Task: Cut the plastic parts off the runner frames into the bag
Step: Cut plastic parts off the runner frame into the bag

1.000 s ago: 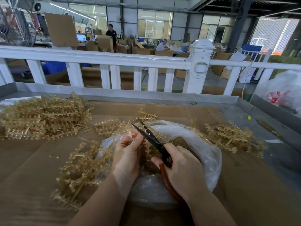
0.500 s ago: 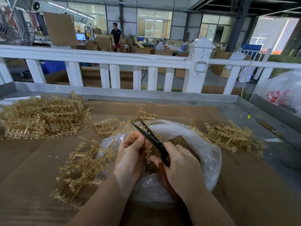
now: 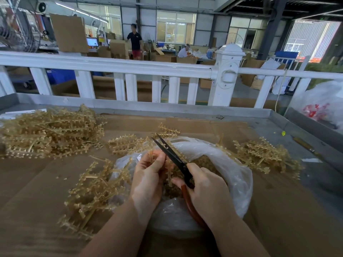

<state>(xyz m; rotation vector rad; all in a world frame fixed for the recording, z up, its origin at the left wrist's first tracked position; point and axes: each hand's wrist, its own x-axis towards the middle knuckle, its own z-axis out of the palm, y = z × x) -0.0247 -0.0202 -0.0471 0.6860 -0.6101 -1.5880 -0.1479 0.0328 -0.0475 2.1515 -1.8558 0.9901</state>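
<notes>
- Where the cardboard-lined table [image 3: 278, 210] meets the person, a clear plastic bag [image 3: 239, 175] lies open at the top, holding a heap of small tan cut parts [image 3: 206, 162].
- Runner frame [image 3: 169, 173], tan, held over the bag's mouth; its long axis runs roughly upright in view, stubs out to either side.
- Left hand [image 3: 148, 175]: fingers curled round the frame's upper part, thumb pressed against it.
- Right hand [image 3: 207, 193]: fingers wrapped through the red-brown handle of the scissors [image 3: 174, 158].
- Scissors: dark blades slightly parted, long axis slanting from the handle at lower right to tips at upper left, pointing away from the person, just beside the left thumb.
- Loose frames [image 3: 92, 191], a pile on the cardboard touching the bag's left side.
- Large stack of frames [image 3: 48, 132], far left, well apart from the bag.
- Further heap [image 3: 263, 156], just right of the bag.
- White railing [image 3: 130, 67] beyond the table.
</notes>
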